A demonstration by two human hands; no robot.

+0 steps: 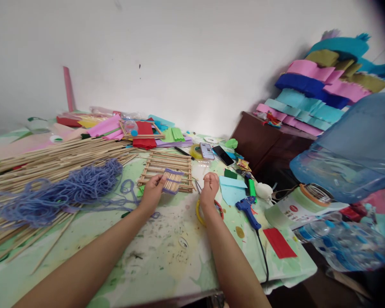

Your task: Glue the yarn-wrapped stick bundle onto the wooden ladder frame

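My left hand [154, 188] pinches the left edge of a small panel of short wooden sticks [172, 183] with purple yarn along its borders and middle. Behind that panel, flat on the table, lies a larger frame of wooden sticks [167, 160]. My right hand [210, 184] is closed, raised beside the panel; what its fingers hold, if anything, is hidden. Below my right wrist are yellow and red loop handles [199, 213], apparently of scissors, partly covered by the forearm. A grey blade tip [197, 185] shows left of the hand.
Purple yarn [73, 188] lies tangled over long wooden sticks [51, 156] at left. A blue glue gun [249, 212] with a cord, a red paper piece [279, 243] and a jar [295, 207] stand right. Phones [223, 155] and a tape roll [195, 151] lie behind.
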